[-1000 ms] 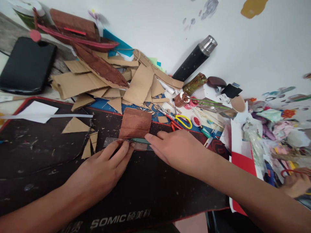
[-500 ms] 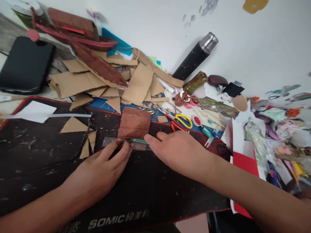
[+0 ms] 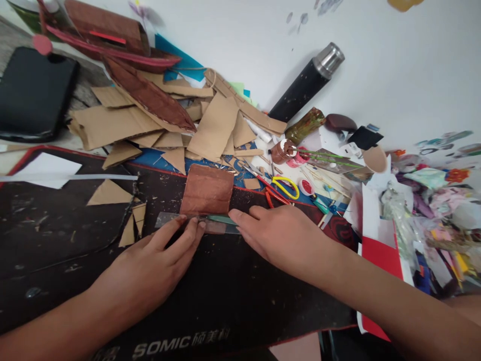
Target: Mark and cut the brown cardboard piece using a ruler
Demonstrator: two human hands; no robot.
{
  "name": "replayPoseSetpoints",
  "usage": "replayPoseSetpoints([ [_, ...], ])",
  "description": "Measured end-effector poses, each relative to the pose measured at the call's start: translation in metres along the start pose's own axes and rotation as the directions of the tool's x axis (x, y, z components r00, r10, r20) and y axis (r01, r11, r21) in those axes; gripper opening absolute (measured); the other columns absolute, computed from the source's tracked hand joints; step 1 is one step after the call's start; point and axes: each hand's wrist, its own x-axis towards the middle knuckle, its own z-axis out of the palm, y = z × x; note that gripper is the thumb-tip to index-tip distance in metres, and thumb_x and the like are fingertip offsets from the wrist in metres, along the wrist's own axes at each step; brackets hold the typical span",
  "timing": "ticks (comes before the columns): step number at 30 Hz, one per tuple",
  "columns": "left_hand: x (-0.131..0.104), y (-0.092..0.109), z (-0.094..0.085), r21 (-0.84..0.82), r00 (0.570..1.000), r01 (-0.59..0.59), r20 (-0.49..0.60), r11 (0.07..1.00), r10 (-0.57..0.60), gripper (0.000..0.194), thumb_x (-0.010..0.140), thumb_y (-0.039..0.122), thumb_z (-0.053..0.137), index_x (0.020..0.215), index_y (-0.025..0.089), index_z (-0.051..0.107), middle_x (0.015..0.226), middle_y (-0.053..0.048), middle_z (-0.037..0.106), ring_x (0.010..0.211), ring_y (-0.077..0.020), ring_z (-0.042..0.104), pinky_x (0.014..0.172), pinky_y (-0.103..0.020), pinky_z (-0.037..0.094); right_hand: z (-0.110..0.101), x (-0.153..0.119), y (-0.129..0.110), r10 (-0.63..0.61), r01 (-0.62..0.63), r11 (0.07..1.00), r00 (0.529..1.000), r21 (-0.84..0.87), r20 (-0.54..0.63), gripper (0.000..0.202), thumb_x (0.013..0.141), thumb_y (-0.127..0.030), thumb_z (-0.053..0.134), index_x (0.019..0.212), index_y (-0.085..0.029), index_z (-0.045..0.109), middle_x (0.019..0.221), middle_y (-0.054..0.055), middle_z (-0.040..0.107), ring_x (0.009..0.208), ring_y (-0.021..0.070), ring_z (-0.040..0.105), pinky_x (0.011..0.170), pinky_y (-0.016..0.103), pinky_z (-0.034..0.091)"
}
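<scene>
A brown painted square piece (image 3: pixel 207 189) lies on the black mat (image 3: pixel 240 296). Along its lower edge lies a clear ruler (image 3: pixel 165 218), with a brown strip (image 3: pixel 216 228) showing beneath it. The fingers of my left hand (image 3: pixel 165 255) press down on the ruler, bent and close together. My right hand (image 3: pixel 281 230) is closed around a slim green tool (image 3: pixel 221 219), which lies along the ruler's upper edge and points left toward my left fingertips. The tool's tip is too small to make out.
Cardboard scraps (image 3: pixel 214 125) and a brown boat-shaped piece (image 3: pixel 150 95) are piled behind. Yellow-handled scissors (image 3: pixel 285 187) lie right of the square. A black flask (image 3: pixel 308 82) and a phone (image 3: pixel 35 95) are farther back. Cardboard triangles (image 3: pixel 108 193) lie left.
My right hand and the green tool have shifted slightly right relative to the square piece. My left hand stays on the ruler. The whole view has shifted a little.
</scene>
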Motion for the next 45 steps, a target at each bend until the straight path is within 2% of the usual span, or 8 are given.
replayPoseSetpoints([
  [4,0.000,0.001,-0.001,-0.001,0.999,0.029,-0.030,1.000,-0.029,0.065,0.096,0.009,0.059,0.160,0.017,0.068,0.160,-0.017,0.071,0.148,-0.0386,0.064,0.106,-0.048,0.066,0.003,0.000,0.004,0.011,-0.011,1.000,1.000,0.027,-0.008,0.040,0.115,-0.021,0.062,0.154,-0.020,0.066,0.103,0.009,0.081,0.077,0.0210,0.077,0.054,0.035,0.021],
  [9,0.000,0.001,-0.003,0.037,1.000,0.008,0.015,0.999,-0.009,0.060,0.099,0.008,0.058,0.157,0.016,0.070,0.162,-0.017,0.069,0.149,-0.0392,0.063,0.108,-0.049,0.064,0.005,0.000,0.005,-0.006,0.007,1.000,0.999,0.030,-0.039,0.041,0.114,-0.020,0.064,0.155,-0.020,0.067,0.102,0.007,0.081,0.077,0.0218,0.076,0.055,0.036,0.020],
  [13,0.000,0.001,-0.003,0.014,1.000,0.010,-0.015,1.000,-0.010,0.061,0.097,0.009,0.059,0.158,0.012,0.068,0.161,-0.020,0.069,0.147,-0.0401,0.064,0.108,-0.050,0.064,0.007,-0.002,0.004,-0.024,0.026,0.999,0.997,0.022,-0.073,0.042,0.111,-0.018,0.065,0.153,-0.019,0.067,0.099,0.007,0.081,0.073,0.0205,0.074,0.055,0.036,0.020],
  [18,0.002,0.000,-0.005,-0.011,0.999,0.027,-0.023,1.000,-0.027,0.062,0.096,0.009,0.059,0.156,0.015,0.071,0.160,-0.018,0.071,0.147,-0.0402,0.064,0.107,-0.050,0.065,0.008,-0.002,0.004,-0.023,0.028,0.999,0.994,0.040,-0.108,0.039,0.111,-0.019,0.064,0.149,-0.018,0.070,0.097,0.007,0.081,0.073,0.0195,0.073,0.055,0.035,0.021],
  [28,0.000,-0.001,-0.001,-0.018,1.000,-0.006,0.027,1.000,0.007,0.065,0.103,0.010,0.054,0.167,0.014,0.060,0.167,-0.020,0.065,0.149,-0.0425,0.063,0.112,-0.057,0.063,-0.001,0.001,0.001,-0.003,0.004,0.999,1.000,0.032,-0.023,0.041,0.113,-0.020,0.063,0.154,-0.020,0.067,0.099,0.008,0.081,0.076,0.0211,0.076,0.054,0.035,0.020],
  [34,0.003,-0.001,-0.006,-0.020,0.999,0.003,0.033,1.000,-0.003,0.064,0.101,0.006,0.056,0.165,0.015,0.063,0.166,-0.020,0.066,0.147,-0.0425,0.065,0.107,-0.055,0.065,-0.009,0.004,-0.001,-0.006,0.006,0.999,1.000,0.038,0.013,0.033,0.114,-0.019,0.060,0.146,-0.019,0.069,0.095,0.008,0.079,0.078,0.0215,0.078,0.053,0.035,0.021],
  [39,-0.001,0.000,-0.002,-0.062,0.997,0.015,0.073,0.998,-0.010,0.066,0.100,0.008,0.057,0.165,0.019,0.065,0.171,-0.019,0.062,0.153,-0.0435,0.060,0.114,-0.058,0.063,-0.013,0.002,-0.003,-0.015,0.015,1.000,0.998,0.001,0.062,0.036,0.110,-0.011,0.057,0.145,-0.015,0.068,0.095,0.010,0.077,0.075,0.0231,0.078,0.050,0.034,0.027],
  [45,0.000,-0.003,-0.004,0.052,1.000,0.007,0.020,0.999,-0.008,0.061,0.102,0.008,0.058,0.161,0.017,0.068,0.164,-0.019,0.068,0.147,-0.0427,0.065,0.100,-0.053,0.069,-0.011,-0.002,-0.004,-0.013,0.013,1.000,0.997,-0.002,0.079,0.044,0.110,-0.010,0.058,0.154,-0.014,0.062,0.100,0.012,0.079,0.074,0.0213,0.077,0.052,0.031,0.033],
])
